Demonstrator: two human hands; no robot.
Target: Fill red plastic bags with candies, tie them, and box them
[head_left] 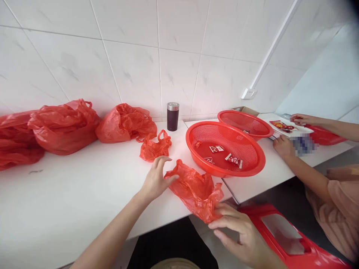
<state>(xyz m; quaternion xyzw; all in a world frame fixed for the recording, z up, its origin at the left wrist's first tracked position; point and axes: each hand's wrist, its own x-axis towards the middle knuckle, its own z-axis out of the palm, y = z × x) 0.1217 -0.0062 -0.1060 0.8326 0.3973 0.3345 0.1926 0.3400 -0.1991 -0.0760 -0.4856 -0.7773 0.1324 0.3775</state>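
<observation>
A crumpled red plastic bag (193,188) lies at the front edge of the white table, between my two hands. My left hand (157,178) is at the bag's left side, thumb and fingers apart, the thumb tip over the bag's edge. At the bag's right end is my right hand (238,231), fingers spread and fingertips against the plastic. A smaller red bag (155,148) sits just behind my left hand. Right of the bags stands a large red basket (259,164) with several small printed packets inside, among them a red and white one (234,160).
Full red bags (66,129) (126,125) line the wall at left. A dark tumbler (172,117) stands behind. Another red basket (245,121) is at back right, near a person's hands (284,146) and a tray. A red stool (280,239) is below right.
</observation>
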